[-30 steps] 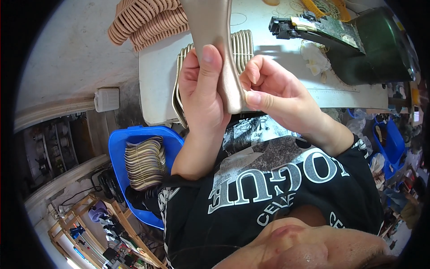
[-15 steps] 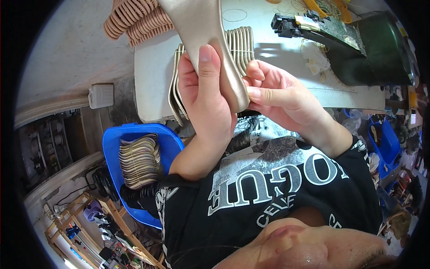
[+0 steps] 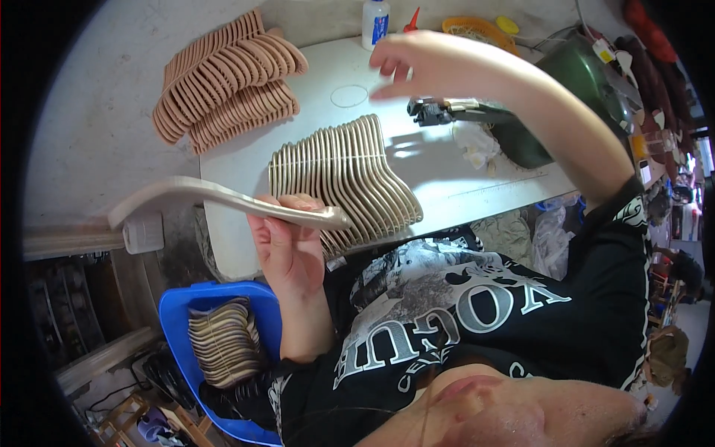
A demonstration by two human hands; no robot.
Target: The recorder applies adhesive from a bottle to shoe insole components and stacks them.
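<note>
My left hand point(image 3: 287, 235) grips one end of a champagne-coloured shoe insole point(image 3: 186, 190). The insole is seen nearly edge-on, its other end pointing left past the table's edge. Just right of that hand, a row of matching insoles point(image 3: 350, 167) stands on edge on the white table, a thin band round it; the hand covers part of its near end. My right hand point(image 3: 402, 67) is stretched out over the far part of the table, fingers apart and slightly bent, holding nothing. Nearest to it are a thin loop point(image 3: 348, 96) on the table and a white bottle point(image 3: 375, 26).
Pink insoles point(image 3: 231, 74) stand in rows at the far left. A black-headed device point(image 3: 432, 112) and a dark green machine body point(image 3: 536, 138) occupy the right. An orange basket point(image 3: 480, 33) sits behind. Below left, a blue bin point(image 3: 175, 320) holds bundled insoles point(image 3: 223, 339).
My right hand has let go of the insole and moved up to the far side of the table. My left hand has lowered and swung the insole out to the left.
</note>
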